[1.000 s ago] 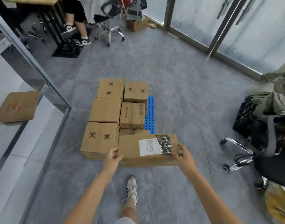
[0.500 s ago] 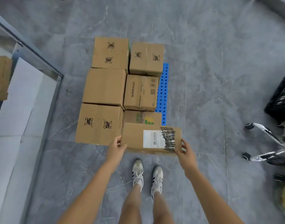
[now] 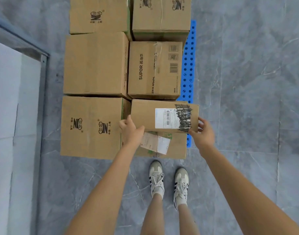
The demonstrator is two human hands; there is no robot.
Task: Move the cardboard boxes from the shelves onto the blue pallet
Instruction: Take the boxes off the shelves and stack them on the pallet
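Note:
I hold a flat cardboard box [image 3: 145, 116] with a white label and black scribble between both hands. My left hand [image 3: 131, 132] grips its left end and my right hand [image 3: 202, 133] grips its right end. The box hovers over a lower box [image 3: 175, 146] with a pale label at the pallet's near right corner; I cannot tell if they touch. Several cardboard boxes cover the blue pallet [image 3: 188, 65], including a SUPOR box [image 3: 153, 70] and a large printed box [image 3: 91, 126]. Only the pallet's right strip shows.
A metal shelf frame [image 3: 43, 68] with a white shelf board [image 3: 4, 99] runs along the left. Grey marble floor lies to the right of the pallet. My feet in white sneakers [image 3: 169, 182] stand just in front of the stack.
I have stepped up to the pallet and leaned over it. The labelled box has moved forward and down, over the near right box.

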